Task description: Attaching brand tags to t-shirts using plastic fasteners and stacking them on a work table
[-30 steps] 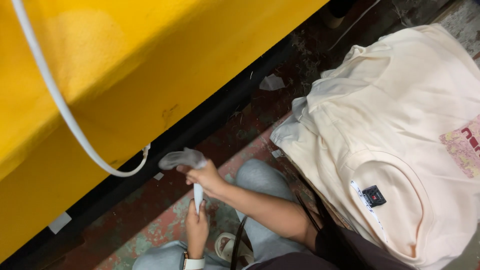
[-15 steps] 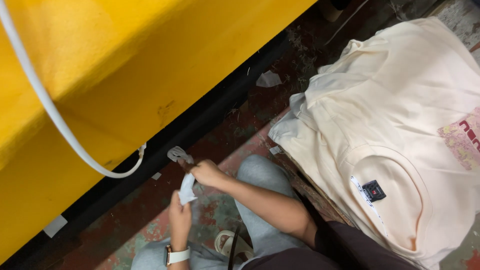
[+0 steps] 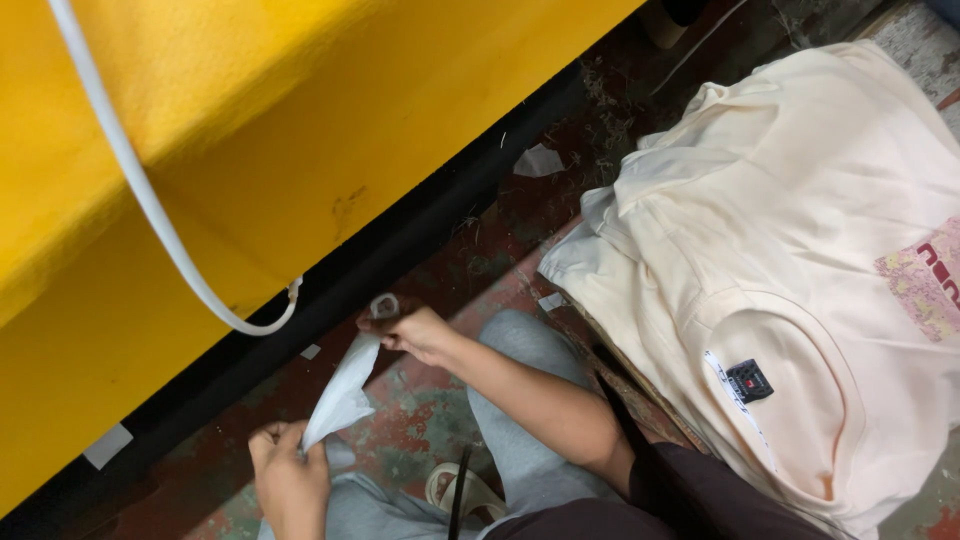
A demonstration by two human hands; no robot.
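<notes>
Left hand (image 3: 290, 480) pinched on lower end of white strip (image 3: 342, 395) | right hand (image 3: 415, 330) pinched on upper end, close under yellow bench (image 3: 300, 150) edge | strip above knees | cream shirts (image 3: 800, 250) stacked right, floor gap between.

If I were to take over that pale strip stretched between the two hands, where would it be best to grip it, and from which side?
Probably at mid-length of the pale strip, pinching across its width from the side facing the camera. It is pulled taut on a slant between the right hand at its upper end and the left hand at its lower end, so only the middle is free; the yellow panel blocks the far side.
</notes>
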